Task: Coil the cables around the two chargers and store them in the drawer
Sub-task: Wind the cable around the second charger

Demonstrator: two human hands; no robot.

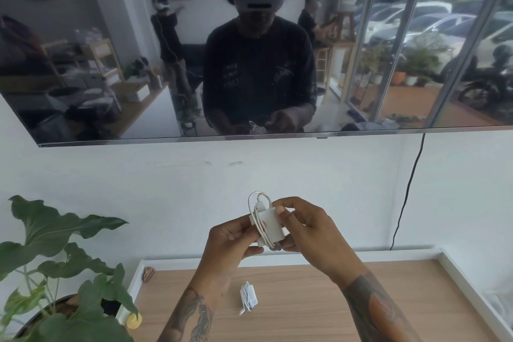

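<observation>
I hold a white charger (270,226) in the air above the wooden cabinet top (347,300), its white cable wound several times around the block with a small loop sticking up at the top. My left hand (227,239) grips the charger from the left side and underneath. My right hand (304,226) pinches it from the right, thumb lying across its face. A second white charger (249,297) lies on the wood below my hands, its cable coiled around it and a short end trailing toward me. No drawer shows in the head view.
A leafy potted plant (66,272) stands at the left. A wall-mounted dark TV screen (249,50) hangs above, its black power cord (408,194) dropping at the right. A small brown object (148,273) sits at the cabinet's back-left corner. A white raised rim (458,272) borders the top.
</observation>
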